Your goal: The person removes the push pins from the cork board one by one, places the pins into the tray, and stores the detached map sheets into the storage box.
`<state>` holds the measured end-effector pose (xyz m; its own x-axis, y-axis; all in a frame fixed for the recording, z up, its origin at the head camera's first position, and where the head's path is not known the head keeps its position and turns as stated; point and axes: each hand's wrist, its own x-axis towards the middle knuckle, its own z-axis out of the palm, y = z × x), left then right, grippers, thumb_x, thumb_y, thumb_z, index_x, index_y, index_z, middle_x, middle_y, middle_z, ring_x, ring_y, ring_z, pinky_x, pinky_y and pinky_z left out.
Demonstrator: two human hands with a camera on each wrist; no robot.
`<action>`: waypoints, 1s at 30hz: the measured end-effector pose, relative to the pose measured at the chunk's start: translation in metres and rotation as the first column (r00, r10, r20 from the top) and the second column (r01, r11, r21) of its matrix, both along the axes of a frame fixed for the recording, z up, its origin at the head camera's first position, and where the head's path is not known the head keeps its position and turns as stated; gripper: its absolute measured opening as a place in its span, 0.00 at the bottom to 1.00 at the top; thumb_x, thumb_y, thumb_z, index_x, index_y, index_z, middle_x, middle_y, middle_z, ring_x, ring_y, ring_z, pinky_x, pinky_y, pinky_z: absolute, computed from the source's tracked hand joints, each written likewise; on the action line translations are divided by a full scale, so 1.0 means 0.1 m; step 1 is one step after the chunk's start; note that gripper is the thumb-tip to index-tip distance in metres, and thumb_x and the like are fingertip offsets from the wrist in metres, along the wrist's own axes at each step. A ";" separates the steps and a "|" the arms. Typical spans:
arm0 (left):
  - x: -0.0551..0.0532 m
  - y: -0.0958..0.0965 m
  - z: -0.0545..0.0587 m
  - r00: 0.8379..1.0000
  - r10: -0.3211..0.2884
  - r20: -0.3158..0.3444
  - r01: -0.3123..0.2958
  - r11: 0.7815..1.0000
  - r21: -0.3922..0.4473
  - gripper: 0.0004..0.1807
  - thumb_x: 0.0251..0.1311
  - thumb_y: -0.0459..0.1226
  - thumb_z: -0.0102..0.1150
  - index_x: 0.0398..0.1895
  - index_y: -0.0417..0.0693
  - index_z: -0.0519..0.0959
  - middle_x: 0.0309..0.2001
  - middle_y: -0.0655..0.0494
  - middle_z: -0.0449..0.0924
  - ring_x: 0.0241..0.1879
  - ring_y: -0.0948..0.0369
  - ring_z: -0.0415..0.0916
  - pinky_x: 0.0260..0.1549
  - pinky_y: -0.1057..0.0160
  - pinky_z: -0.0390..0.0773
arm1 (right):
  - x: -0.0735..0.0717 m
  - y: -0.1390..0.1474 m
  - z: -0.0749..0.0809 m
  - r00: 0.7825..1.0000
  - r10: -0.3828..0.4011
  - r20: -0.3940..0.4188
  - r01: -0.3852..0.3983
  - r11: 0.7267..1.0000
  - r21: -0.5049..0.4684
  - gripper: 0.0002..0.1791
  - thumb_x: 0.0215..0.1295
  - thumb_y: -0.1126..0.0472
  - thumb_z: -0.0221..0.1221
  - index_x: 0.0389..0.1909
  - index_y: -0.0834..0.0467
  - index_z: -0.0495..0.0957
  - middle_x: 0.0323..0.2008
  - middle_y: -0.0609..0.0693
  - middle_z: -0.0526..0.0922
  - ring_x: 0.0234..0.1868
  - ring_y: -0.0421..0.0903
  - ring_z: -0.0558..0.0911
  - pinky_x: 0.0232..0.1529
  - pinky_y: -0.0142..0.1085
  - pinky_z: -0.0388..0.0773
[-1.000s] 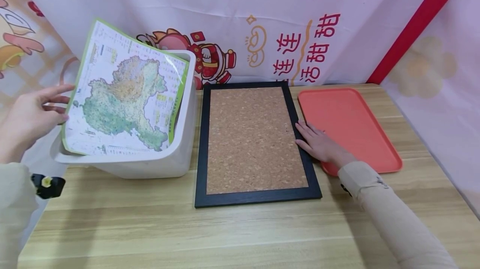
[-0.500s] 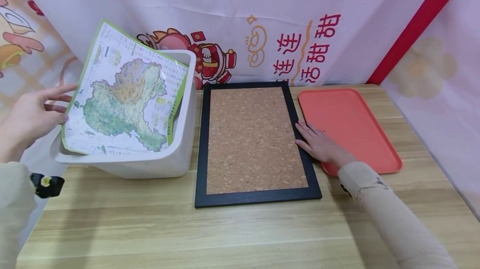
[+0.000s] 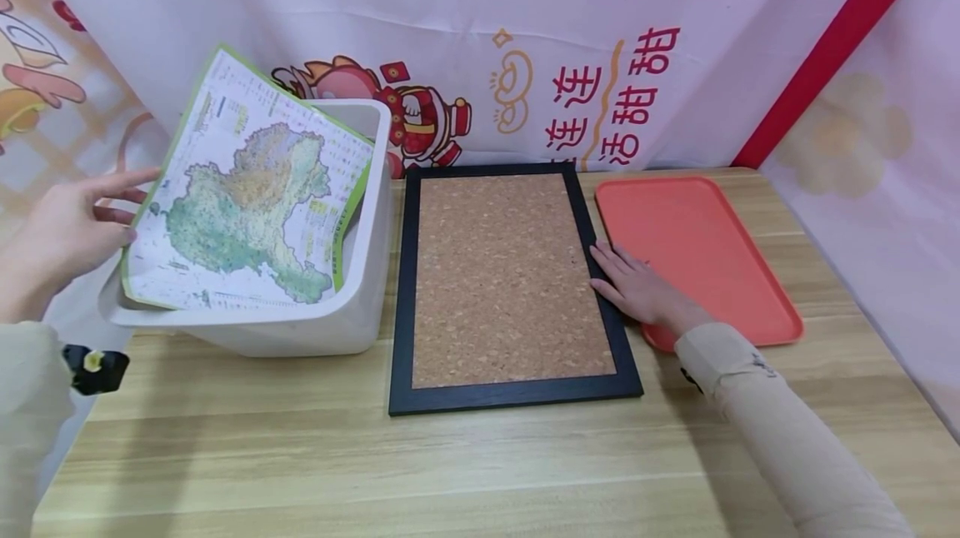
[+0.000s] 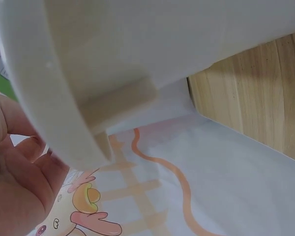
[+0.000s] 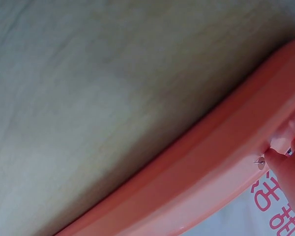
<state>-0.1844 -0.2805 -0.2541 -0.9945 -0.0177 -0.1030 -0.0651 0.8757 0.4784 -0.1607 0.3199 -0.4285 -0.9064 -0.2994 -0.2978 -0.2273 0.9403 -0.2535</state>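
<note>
In the head view my left hand [image 3: 63, 230] pinches the left edge of a laminated map [image 3: 247, 205] with a green border. The map leans tilted in a white plastic bin [image 3: 300, 336], its near edge by the rim and its far corner sticking up. The left wrist view shows curled fingers [image 4: 51, 169] beside the bin's rim [image 4: 34, 73]. My right hand [image 3: 648, 292] rests with extended fingers on the right side of a black-framed corkboard [image 3: 513, 280], which lies flat on the table. Nothing is held in that hand.
To the corkboard's right lies a red-orange tray [image 3: 712, 255], partly under my right forearm. A small clear thumbtack [image 5: 259, 162] shows on the tray by the fingers in the right wrist view. The wooden table [image 3: 450, 471] meets a printed cloth backdrop [image 3: 450, 30] behind.
The map's far corner has swung to the right and the sheet bows more along its right edge. My left hand has shifted very slightly right. The right hand stays on the corkboard frame.
</note>
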 end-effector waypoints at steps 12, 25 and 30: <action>-0.08 -0.05 -0.05 1.000 -0.014 -0.005 0.014 1.000 -0.024 0.39 0.55 0.20 0.41 0.73 0.43 0.53 0.60 0.22 0.58 0.51 0.31 0.60 0.24 0.77 0.62 | -0.01 -0.01 0.01 1.000 0.000 0.001 0.000 1.000 0.016 0.38 0.75 0.39 0.33 0.76 0.54 0.37 0.78 0.55 0.37 0.77 0.60 0.39 0.71 0.64 0.42; -0.08 0.01 -0.04 1.000 -0.007 0.000 0.007 0.999 -0.043 0.40 0.53 0.19 0.40 0.73 0.45 0.54 0.59 0.23 0.59 0.50 0.33 0.61 0.21 0.78 0.63 | -0.01 0.00 0.01 1.000 -0.001 0.003 0.001 1.000 0.016 0.38 0.74 0.38 0.33 0.76 0.53 0.36 0.78 0.54 0.36 0.77 0.59 0.39 0.71 0.64 0.42; -0.08 0.00 -0.04 1.000 -0.007 0.008 0.007 0.997 -0.072 0.41 0.53 0.20 0.39 0.74 0.46 0.52 0.59 0.23 0.59 0.49 0.32 0.62 0.24 0.69 0.69 | -0.01 0.00 0.02 1.000 -0.002 0.010 0.001 1.000 0.021 0.38 0.74 0.38 0.32 0.76 0.53 0.36 0.78 0.55 0.37 0.77 0.59 0.39 0.70 0.65 0.42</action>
<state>-0.1926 -0.2803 -0.2577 -0.9938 -0.0183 -0.1098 -0.0624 0.9082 0.4138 -0.1622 0.3197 -0.4267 -0.9039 -0.2916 -0.3129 -0.2236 0.9458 -0.2356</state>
